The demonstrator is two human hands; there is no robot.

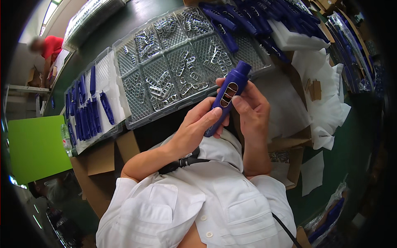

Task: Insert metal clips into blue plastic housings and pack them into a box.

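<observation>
Both of my hands hold a dark blue tubular plastic housing [238, 75], tilted with its narrower collar up and to the right. A shiny metal frame [228, 94] with several openings lies along its upward face. My left hand [194, 126] is closed round the lower end, its thumb on the surface. My right hand [254, 109] grips the right side, with the thumb beside the metal frame. Just beyond my hands is a clear compartment tray [131, 122], with loose metal frames [160, 87] spread through its compartments.
Blue housings [89, 118] lie on a white-lined tray at left. More blue housings [248, 18] are heaped at the far right, near white foam sheets [297, 37]. Cardboard boxes [101, 159] stand below the table edge. A person in red [51, 46] is at far left.
</observation>
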